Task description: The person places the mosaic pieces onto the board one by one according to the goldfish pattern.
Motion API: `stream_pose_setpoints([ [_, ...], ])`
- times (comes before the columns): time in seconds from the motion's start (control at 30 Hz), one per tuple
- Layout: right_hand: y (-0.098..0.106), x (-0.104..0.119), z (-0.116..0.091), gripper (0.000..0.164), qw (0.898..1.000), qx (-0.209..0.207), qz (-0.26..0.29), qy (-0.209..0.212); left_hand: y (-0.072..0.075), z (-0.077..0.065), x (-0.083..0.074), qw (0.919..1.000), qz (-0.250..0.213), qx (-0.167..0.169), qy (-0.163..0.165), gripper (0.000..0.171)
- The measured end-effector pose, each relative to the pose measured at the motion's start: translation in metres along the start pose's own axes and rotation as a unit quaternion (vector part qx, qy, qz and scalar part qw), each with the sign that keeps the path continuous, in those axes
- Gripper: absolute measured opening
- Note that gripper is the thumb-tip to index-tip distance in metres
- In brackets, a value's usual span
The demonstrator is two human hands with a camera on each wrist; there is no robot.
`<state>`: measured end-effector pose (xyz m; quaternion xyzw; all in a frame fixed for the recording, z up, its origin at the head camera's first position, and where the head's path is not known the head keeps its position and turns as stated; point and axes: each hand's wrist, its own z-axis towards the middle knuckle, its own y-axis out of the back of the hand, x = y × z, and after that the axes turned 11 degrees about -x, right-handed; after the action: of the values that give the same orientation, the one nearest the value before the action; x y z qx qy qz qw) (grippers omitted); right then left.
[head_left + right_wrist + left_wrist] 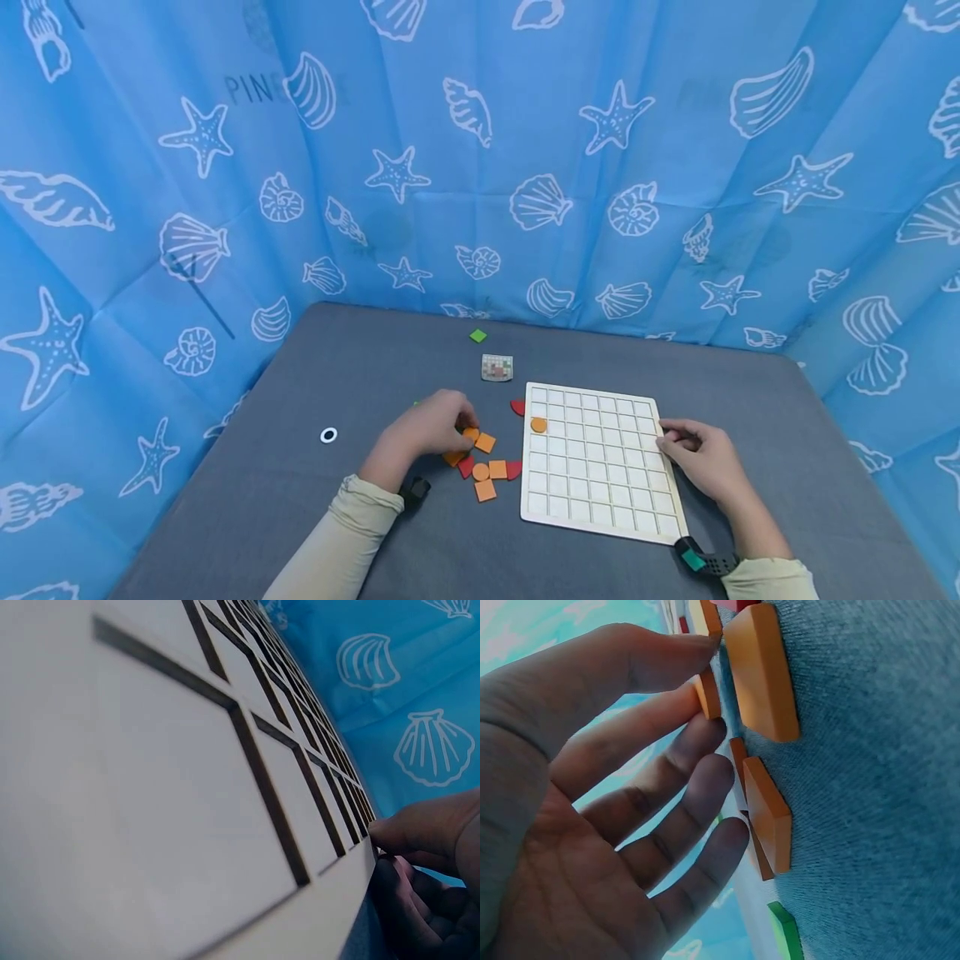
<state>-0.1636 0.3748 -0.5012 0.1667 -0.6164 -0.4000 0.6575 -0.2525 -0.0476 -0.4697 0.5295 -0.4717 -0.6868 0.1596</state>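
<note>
A white grid board (600, 475) lies on the grey table, with one orange disc (538, 425) in a cell near its left edge. My left hand (463, 428) reaches into a cluster of flat orange and red pieces (486, 468) left of the board. In the left wrist view, the thumb and forefinger of the left hand (699, 671) pinch a small orange piece (708, 694). My right hand (675, 437) holds the board's right edge. In the right wrist view its thumb (420, 829) lies on top of the board (150, 795), with the fingers curled under the rim.
A red piece (517, 407) sits by the board's top left corner. Farther back lie a small pixel-pattern card (497, 367) and a green square (477, 336). A white ring (328, 435) lies to the left. A blue seashell curtain (480, 167) surrounds the table.
</note>
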Motion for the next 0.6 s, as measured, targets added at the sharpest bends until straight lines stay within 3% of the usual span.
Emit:
stream_pose_setpoints([
  [0.17,0.001,0.001,0.000,0.039,1.000,0.004,0.003,-0.002,-0.002,0.001,-0.007,0.9995,-0.015,-0.017,-0.022,0.020],
  [0.37,0.003,0.002,-0.001,0.041,1.000,0.012,0.010,-0.007,-0.010,0.004,-0.030,0.9975,-0.023,-0.025,-0.061,0.019],
  [0.6,0.002,0.003,0.000,0.039,1.000,0.001,0.001,-0.005,-0.026,0.016,-0.056,0.9954,0.015,-0.020,-0.093,0.023],
])
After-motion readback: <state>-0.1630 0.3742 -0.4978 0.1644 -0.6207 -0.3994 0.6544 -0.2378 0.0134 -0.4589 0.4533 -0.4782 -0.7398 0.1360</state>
